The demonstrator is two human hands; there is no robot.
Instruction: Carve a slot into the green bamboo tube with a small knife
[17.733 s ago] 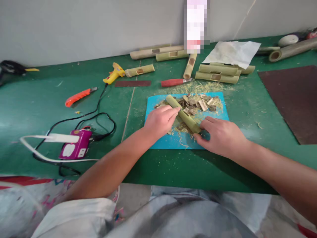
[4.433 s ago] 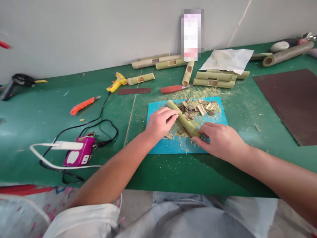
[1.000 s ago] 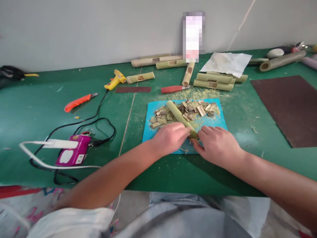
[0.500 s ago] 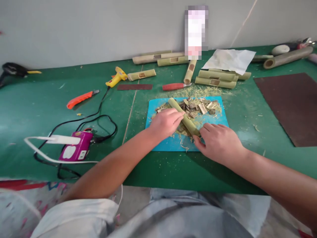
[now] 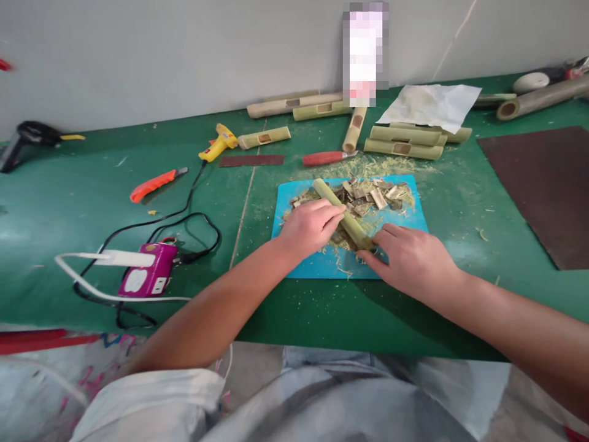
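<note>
A pale green bamboo tube (image 5: pixel 354 228) lies slantwise over a blue mat (image 5: pixel 317 268), its far end up and to the left. My left hand (image 5: pixel 309 226) is closed over the middle of the tube. At the tube's near end, my right hand (image 5: pixel 411 253) grips it between thumb and fingers. Bamboo chips (image 5: pixel 378 197) and fine shavings are heaped on the mat around the tube. Just beyond the mat lies a red-handled carving knife (image 5: pixel 324 158). My fingers hide part of the tube's near end.
Bamboo tubes with cut openings (image 5: pixel 401 149) lie at the back, some under white paper (image 5: pixel 427 105). Left are a yellow glue gun (image 5: pixel 218 144), an orange utility knife (image 5: pixel 154 185) and a purple power adapter (image 5: pixel 150 270) with cords. A brown sheet (image 5: pixel 543 190) lies right.
The whole view has shifted slightly. Both hands stay on the bamboo tube in nearly the same position, with the right thumb a little straighter.
</note>
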